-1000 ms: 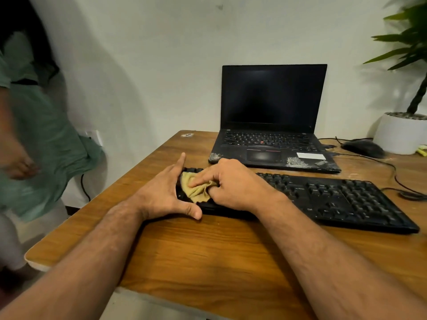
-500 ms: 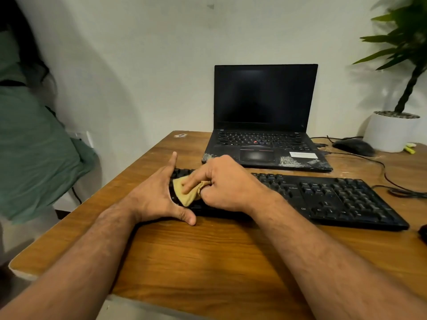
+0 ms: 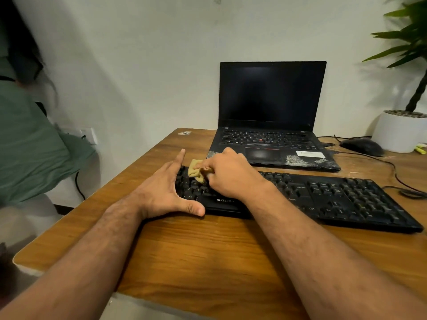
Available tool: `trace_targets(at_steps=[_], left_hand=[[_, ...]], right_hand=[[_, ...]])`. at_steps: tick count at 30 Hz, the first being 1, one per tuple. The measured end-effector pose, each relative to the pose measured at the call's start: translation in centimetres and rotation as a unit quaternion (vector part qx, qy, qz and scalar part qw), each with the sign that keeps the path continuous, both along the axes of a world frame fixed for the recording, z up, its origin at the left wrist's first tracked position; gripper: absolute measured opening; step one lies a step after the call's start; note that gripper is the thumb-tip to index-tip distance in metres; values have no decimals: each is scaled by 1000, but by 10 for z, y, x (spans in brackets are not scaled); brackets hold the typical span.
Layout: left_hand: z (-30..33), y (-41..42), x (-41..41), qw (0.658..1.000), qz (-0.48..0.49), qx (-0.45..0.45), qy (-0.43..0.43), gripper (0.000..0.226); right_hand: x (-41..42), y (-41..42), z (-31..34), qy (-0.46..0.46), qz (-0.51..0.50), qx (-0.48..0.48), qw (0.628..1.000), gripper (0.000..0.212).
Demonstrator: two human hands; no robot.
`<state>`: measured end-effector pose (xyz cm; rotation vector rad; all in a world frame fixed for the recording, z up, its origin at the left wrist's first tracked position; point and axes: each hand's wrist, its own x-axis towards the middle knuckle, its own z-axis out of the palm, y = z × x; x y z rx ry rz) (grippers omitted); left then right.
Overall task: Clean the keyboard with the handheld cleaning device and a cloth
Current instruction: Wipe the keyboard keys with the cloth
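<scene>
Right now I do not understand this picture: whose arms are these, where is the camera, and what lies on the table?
No machine is here. The camera sits on a person's head and looks down at that person's own hands. The left hand rests open against the left end of a black keyboard. The right hand pinches a small yellow cloth on the keys. Behind, on the wooden table, stand an open laptop, a mouse and a potted plant. No handheld cleaning device is visible.
</scene>
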<state>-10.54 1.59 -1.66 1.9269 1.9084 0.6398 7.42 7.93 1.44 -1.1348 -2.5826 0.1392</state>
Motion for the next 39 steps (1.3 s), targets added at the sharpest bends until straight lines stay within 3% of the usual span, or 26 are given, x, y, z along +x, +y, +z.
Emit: trace_targets(at_steps=[4,6,9,13,17,20,24,26,30,34,36,39], left_hand=[[0,-1,1,1000,2,6,0,163],[0,-2,1,1000,-3,9,-2,164],[0,-2,1,1000,-6,9,1,163],[0,-2,2,1000,4,7,5,164],[0,-1,1,1000,8,-2,8,170],[1,-1,0,1000,5,0,18,176],[0,-1,0,1000,11,0,25,176],[0,0,1,1000,10,1,24,175],[0,-1,0,1000,6,-1,30,176],[1,-1,0,999,10,-8,38,180],[1,0,0,999,10,-9,37,181],[1,0,-1,1000,4,-7,25,182]], right_hand=[[-6,2,6,29,-60,18,998,38],[-5,-7,8,44,-22,3,999,36],[2,-19,8,46,39,-43,997,53],[4,1,3,34,-81,0,996,43],[18,-6,3,101,12,-54,993,54],[13,-18,-1,73,69,-66,993,57],[0,-3,-1,76,-64,-15,995,51],[1,2,-1,95,-81,-16,992,50],[5,-7,-1,103,-18,-67,992,61],[13,-13,11,117,56,-169,977,45],[17,-12,13,148,72,-179,970,39],[14,-21,6,163,109,-167,966,50]])
